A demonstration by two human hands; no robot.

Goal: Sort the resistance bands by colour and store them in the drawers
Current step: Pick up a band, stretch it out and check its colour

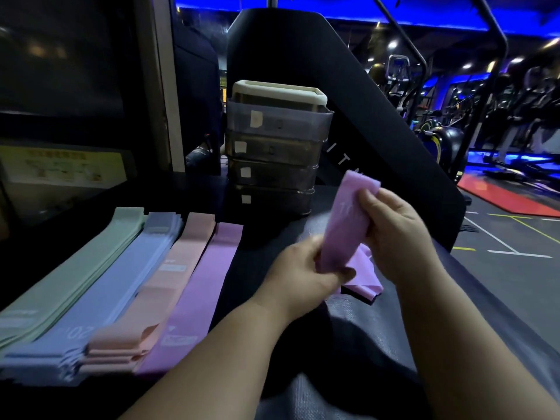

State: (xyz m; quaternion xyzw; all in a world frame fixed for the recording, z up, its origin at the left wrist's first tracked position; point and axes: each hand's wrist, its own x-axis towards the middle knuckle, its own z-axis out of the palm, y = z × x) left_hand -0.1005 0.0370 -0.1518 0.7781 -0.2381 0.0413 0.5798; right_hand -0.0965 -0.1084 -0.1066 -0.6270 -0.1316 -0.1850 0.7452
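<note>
Both hands pinch a purple band (348, 219) above the bench's (257, 268) right side, left hand (300, 268) low, right hand (400, 228) high. Drawers (272, 153) stand at the far edge, with sorted piles (121, 283) left. Best fold it flat with edges matched, then lay it on the purple pile (200, 286).

Bare left forearm (218, 350), bare right forearm (445, 322), bare left hand (298, 269), bare right hand (394, 228), short rounded fingers
</note>
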